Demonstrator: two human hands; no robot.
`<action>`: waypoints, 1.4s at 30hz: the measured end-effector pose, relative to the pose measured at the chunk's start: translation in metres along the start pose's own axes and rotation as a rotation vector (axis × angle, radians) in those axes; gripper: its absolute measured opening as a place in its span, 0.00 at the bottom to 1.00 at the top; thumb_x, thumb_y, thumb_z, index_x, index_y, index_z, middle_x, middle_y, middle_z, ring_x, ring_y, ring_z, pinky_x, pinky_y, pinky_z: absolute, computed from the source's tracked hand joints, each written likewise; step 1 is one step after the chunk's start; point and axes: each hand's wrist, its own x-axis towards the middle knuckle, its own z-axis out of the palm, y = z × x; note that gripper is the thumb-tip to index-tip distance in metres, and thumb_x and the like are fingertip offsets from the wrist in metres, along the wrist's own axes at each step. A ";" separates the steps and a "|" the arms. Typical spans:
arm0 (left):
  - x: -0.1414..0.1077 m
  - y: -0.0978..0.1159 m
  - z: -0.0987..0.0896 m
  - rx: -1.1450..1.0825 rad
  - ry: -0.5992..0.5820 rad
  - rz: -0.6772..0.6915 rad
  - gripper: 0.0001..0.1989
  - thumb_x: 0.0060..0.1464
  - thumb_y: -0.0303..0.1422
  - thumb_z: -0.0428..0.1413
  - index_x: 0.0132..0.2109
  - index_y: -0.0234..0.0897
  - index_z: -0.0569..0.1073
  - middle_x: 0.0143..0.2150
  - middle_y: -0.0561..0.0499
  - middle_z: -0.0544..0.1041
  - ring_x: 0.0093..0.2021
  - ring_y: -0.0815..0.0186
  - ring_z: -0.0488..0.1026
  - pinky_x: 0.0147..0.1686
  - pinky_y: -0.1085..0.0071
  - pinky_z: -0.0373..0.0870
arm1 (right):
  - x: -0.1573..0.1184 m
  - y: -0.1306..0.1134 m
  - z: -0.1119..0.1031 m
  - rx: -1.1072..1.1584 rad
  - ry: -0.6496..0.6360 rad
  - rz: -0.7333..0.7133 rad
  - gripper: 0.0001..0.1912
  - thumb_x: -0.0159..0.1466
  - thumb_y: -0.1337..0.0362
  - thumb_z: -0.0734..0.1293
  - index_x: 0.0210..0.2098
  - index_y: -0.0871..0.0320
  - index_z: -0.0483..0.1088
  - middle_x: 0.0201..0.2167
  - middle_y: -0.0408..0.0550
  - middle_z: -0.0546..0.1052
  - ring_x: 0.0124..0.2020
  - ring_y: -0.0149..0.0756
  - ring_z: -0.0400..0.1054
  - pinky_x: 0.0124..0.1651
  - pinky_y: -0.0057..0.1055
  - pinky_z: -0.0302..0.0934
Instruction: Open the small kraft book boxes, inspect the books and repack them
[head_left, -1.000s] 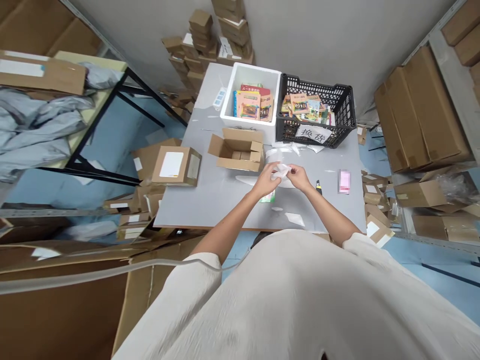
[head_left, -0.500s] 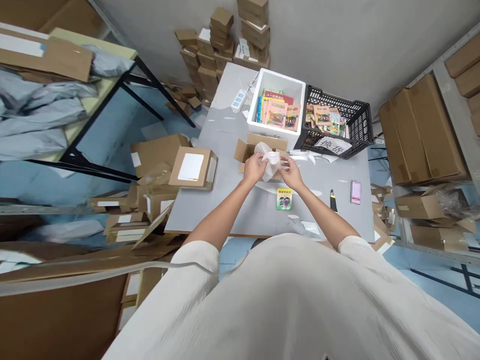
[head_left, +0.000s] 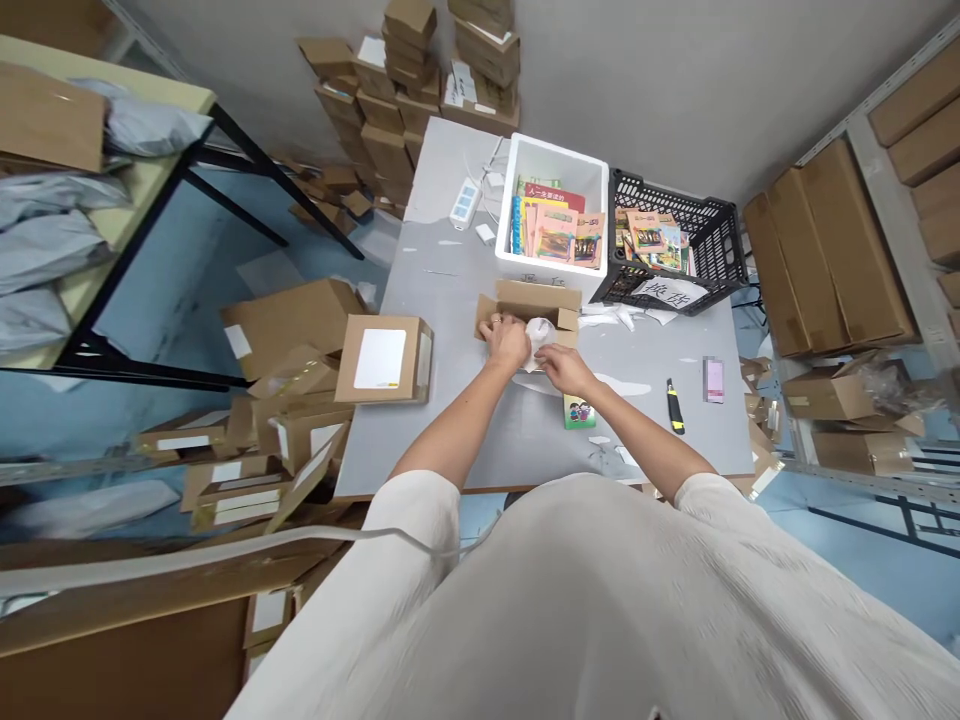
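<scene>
A small book (head_left: 578,413) is lying near the desk's (head_left: 472,450) front edge; beyond, the right hand (head_left: 566,370) is touching white paper (head_left: 540,332) in the open carton (head_left: 538,295); the left hand (head_left: 508,340) is resting at its left side; whether either is pinching cannot be told; light, even pressure is probably suiting the paper.

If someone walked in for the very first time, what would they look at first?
Probably the bright books in the white tub, next to the black crate. Then the left hand and right hand at the open box in front of that tub, with white paper between them. The green booklet just below the right hand in the picture might stand out too.
</scene>
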 end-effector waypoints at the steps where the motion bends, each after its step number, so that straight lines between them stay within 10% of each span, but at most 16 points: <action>1: 0.002 -0.001 0.001 0.008 -0.011 0.017 0.07 0.63 0.34 0.60 0.42 0.40 0.82 0.50 0.32 0.81 0.69 0.31 0.66 0.67 0.32 0.54 | 0.001 0.000 0.001 -0.004 -0.024 0.001 0.22 0.71 0.69 0.65 0.61 0.53 0.81 0.65 0.55 0.82 0.67 0.51 0.75 0.75 0.50 0.65; 9: -0.004 -0.015 -0.013 -0.033 -0.067 0.235 0.10 0.60 0.29 0.59 0.46 0.42 0.84 0.54 0.34 0.80 0.62 0.38 0.73 0.65 0.41 0.65 | 0.021 0.004 0.003 -0.032 -0.104 0.075 0.27 0.71 0.65 0.67 0.69 0.56 0.76 0.73 0.59 0.77 0.74 0.57 0.67 0.80 0.65 0.51; 15: -0.017 -0.020 -0.010 0.063 -0.280 0.319 0.11 0.65 0.33 0.55 0.42 0.42 0.84 0.50 0.38 0.85 0.62 0.42 0.75 0.69 0.41 0.61 | 0.011 0.009 -0.004 0.053 0.064 0.117 0.28 0.69 0.65 0.67 0.68 0.56 0.77 0.74 0.60 0.74 0.76 0.59 0.65 0.81 0.62 0.54; 20: -0.026 -0.007 -0.004 0.047 -0.096 0.210 0.15 0.69 0.37 0.54 0.49 0.39 0.84 0.61 0.32 0.81 0.71 0.35 0.66 0.70 0.34 0.56 | -0.025 0.025 -0.015 0.163 0.298 0.183 0.23 0.71 0.61 0.64 0.62 0.54 0.81 0.71 0.59 0.76 0.74 0.56 0.66 0.79 0.59 0.58; 27: -0.052 0.041 -0.002 -0.057 -0.041 0.415 0.17 0.72 0.33 0.51 0.59 0.43 0.81 0.60 0.36 0.79 0.65 0.41 0.70 0.68 0.41 0.60 | -0.081 0.067 -0.012 0.330 0.420 0.467 0.22 0.68 0.62 0.63 0.56 0.56 0.81 0.61 0.59 0.82 0.62 0.50 0.76 0.71 0.51 0.69; 35: -0.101 0.067 0.051 -0.121 -0.232 0.500 0.18 0.70 0.27 0.51 0.57 0.43 0.83 0.57 0.40 0.82 0.62 0.47 0.76 0.65 0.49 0.68 | -0.129 0.092 0.013 0.437 0.369 0.615 0.22 0.63 0.64 0.64 0.52 0.56 0.83 0.58 0.56 0.85 0.58 0.48 0.79 0.71 0.50 0.70; 42: -0.149 0.040 0.115 -0.150 -0.402 0.002 0.20 0.64 0.24 0.54 0.58 0.38 0.83 0.61 0.37 0.84 0.64 0.48 0.80 0.67 0.56 0.73 | -0.160 0.105 0.048 0.505 0.187 0.746 0.24 0.61 0.67 0.66 0.53 0.55 0.84 0.54 0.51 0.88 0.57 0.47 0.82 0.71 0.50 0.71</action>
